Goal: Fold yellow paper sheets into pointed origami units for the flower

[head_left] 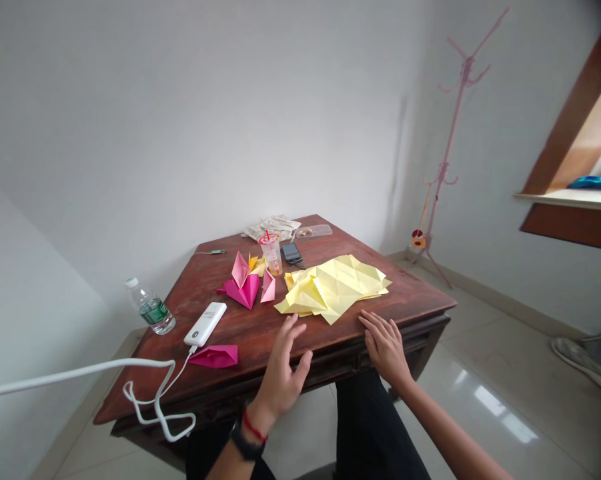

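Creased yellow paper (350, 280), partly folded at its left end, lies on the dark red wooden table (405, 300). My left hand (283, 370) is raised at the table's front edge, just below the paper's left corner, fingers apart and nothing in them. Past the paper's lower right side, my right hand (384, 340) rests with its fingers stretched out on the table edge, apart from the paper. Folded magenta paper (243, 291) and pink folded pieces (268, 287) stand to the left of the yellow paper. Another magenta folded piece (215, 357) lies nearer the front left.
A plastic cup with a straw (271, 255) and a phone (292, 253) stand behind the paper. At left are a water bottle (153, 310) and a white power bank (206, 323) with a looping cable (163, 400). A cloth (270, 227) and clear plastic box (315, 231) lie at the back.
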### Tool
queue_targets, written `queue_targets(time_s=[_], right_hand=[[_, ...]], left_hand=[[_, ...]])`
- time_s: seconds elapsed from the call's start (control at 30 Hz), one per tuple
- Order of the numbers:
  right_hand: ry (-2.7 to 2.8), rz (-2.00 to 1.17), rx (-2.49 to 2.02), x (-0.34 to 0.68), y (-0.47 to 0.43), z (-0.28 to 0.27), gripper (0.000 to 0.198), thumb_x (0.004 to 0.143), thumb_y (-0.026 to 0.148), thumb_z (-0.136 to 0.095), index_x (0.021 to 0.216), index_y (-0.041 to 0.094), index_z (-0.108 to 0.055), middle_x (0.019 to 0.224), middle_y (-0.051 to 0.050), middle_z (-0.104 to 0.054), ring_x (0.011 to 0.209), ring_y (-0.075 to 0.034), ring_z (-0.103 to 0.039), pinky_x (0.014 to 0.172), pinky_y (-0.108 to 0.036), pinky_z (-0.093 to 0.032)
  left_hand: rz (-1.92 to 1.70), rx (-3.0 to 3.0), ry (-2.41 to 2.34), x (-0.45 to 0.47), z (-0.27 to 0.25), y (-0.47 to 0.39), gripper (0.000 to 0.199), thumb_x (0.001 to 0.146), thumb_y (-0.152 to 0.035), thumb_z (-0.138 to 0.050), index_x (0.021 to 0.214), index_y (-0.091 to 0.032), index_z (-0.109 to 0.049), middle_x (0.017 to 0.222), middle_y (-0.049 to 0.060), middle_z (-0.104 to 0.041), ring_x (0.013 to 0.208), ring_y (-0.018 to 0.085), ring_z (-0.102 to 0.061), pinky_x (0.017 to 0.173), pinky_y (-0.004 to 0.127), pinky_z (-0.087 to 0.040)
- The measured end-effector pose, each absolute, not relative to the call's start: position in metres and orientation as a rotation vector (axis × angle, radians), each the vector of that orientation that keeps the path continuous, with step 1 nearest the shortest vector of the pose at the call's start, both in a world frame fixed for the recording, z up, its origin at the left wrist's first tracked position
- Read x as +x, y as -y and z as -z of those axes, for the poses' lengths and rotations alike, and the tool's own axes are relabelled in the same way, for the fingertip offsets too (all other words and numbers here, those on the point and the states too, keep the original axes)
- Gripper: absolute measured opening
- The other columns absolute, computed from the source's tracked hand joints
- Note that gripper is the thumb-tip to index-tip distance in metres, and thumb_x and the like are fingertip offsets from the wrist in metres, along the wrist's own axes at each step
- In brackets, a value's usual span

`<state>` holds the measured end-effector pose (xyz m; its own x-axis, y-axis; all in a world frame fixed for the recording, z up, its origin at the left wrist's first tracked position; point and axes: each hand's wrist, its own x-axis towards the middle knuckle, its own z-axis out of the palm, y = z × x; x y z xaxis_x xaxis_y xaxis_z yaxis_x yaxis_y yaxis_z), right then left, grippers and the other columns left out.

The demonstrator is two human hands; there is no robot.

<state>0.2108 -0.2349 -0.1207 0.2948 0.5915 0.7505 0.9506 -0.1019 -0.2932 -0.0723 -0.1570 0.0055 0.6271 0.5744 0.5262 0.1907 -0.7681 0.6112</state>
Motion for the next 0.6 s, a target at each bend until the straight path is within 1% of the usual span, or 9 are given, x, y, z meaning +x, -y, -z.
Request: queue_targets(time_s=[0.13,0.2,0.3,0.4,0.43,0.47,0.5,0.53,0.6], right_hand=[[1.351,0.609,-1.768,0.210,0.230,0.126,0.039,0.097,0.024,-0.041,0.132,0.024,-0.058,0.136,-0.007,-0.064,0.130,-0.026,-0.055,0.117,-0.050,-0.024],[1.327,0.620,-1.752,0.209,0.228,0.127,0.039,0.096,0.022,-0.042,0.130,0.024,-0.059,0.135,-0.007,-0.065,0.129,-0.026,-0.055,0.118,-0.050,-0.023],[1.287,0.635,-1.731,0.206,0.226,0.129,0.037,0.095,0.020,-0.042,0.127,0.024,-0.061,0.132,-0.007,-0.066,0.128,-0.026,-0.055,0.118,-0.050,-0.022],[1.272,0.641,-1.727,0.204,0.226,0.129,0.038,0.095,0.020,-0.041,0.127,0.024,-0.061,0.130,-0.007,-0.067,0.127,-0.026,-0.056,0.117,-0.051,-0.022],[1.280,0.640,-1.724,0.204,0.227,0.130,0.038,0.096,0.021,-0.041,0.127,0.024,-0.061,0.129,-0.007,-0.068,0.127,-0.026,-0.056,0.117,-0.051,-0.023],[1.291,0.640,-1.720,0.204,0.227,0.130,0.038,0.096,0.021,-0.040,0.128,0.024,-0.060,0.129,-0.008,-0.068,0.127,-0.026,-0.056,0.116,-0.051,-0.023],[1.306,0.640,-1.715,0.205,0.228,0.130,0.038,0.096,0.022,-0.040,0.128,0.024,-0.060,0.129,-0.008,-0.068,0.127,-0.027,-0.056,0.116,-0.052,-0.023],[1.321,0.640,-1.710,0.206,0.229,0.131,0.038,0.096,0.023,-0.040,0.128,0.024,-0.060,0.129,-0.008,-0.067,0.127,-0.027,-0.055,0.116,-0.052,-0.023],[1.350,0.638,-1.704,0.209,0.231,0.131,0.038,0.097,0.025,-0.040,0.129,0.024,-0.059,0.130,-0.009,-0.067,0.127,-0.028,-0.055,0.116,-0.052,-0.022]], left_hand=[[-1.182,2.270,-0.896,-0.132,0.018,0.190,0.028,0.097,-0.022,-0.050,0.124,-0.027,-0.059,0.147,0.010,-0.051,0.139,0.028,-0.046,0.114,0.050,-0.040],[-1.279,2.292,-1.044,-0.161,0.032,0.190,0.024,0.096,-0.024,-0.053,0.117,-0.026,-0.063,0.140,0.010,-0.056,0.133,0.029,-0.052,0.111,0.050,-0.044],[-1.284,2.339,-1.204,-0.194,0.046,0.185,0.023,0.094,-0.028,-0.056,0.115,-0.026,-0.065,0.140,0.010,-0.055,0.130,0.030,-0.054,0.112,0.051,-0.042],[-1.226,2.317,-1.284,-0.210,0.046,0.183,0.025,0.093,-0.034,-0.058,0.114,-0.027,-0.067,0.138,0.010,-0.057,0.128,0.031,-0.055,0.112,0.053,-0.042],[-1.202,2.262,-1.299,-0.211,0.043,0.184,0.027,0.092,-0.036,-0.058,0.116,-0.026,-0.066,0.135,0.010,-0.059,0.125,0.031,-0.058,0.110,0.052,-0.044],[-1.171,2.180,-1.298,-0.209,0.040,0.185,0.029,0.093,-0.038,-0.058,0.119,-0.026,-0.064,0.128,0.010,-0.063,0.117,0.030,-0.062,0.103,0.049,-0.049],[-1.136,2.060,-1.301,-0.206,0.035,0.187,0.034,0.093,-0.040,-0.056,0.124,-0.025,-0.061,0.121,0.011,-0.066,0.105,0.027,-0.067,0.094,0.046,-0.055],[-1.103,1.921,-1.288,-0.202,0.031,0.189,0.041,0.094,-0.042,-0.055,0.132,-0.025,-0.055,0.117,0.011,-0.068,0.094,0.024,-0.070,0.085,0.043,-0.058],[-1.047,1.674,-1.194,-0.190,0.020,0.192,0.054,0.095,-0.043,-0.053,0.144,-0.026,-0.040,0.118,0.011,-0.069,0.083,0.021,-0.071,0.078,0.039,-0.058]])
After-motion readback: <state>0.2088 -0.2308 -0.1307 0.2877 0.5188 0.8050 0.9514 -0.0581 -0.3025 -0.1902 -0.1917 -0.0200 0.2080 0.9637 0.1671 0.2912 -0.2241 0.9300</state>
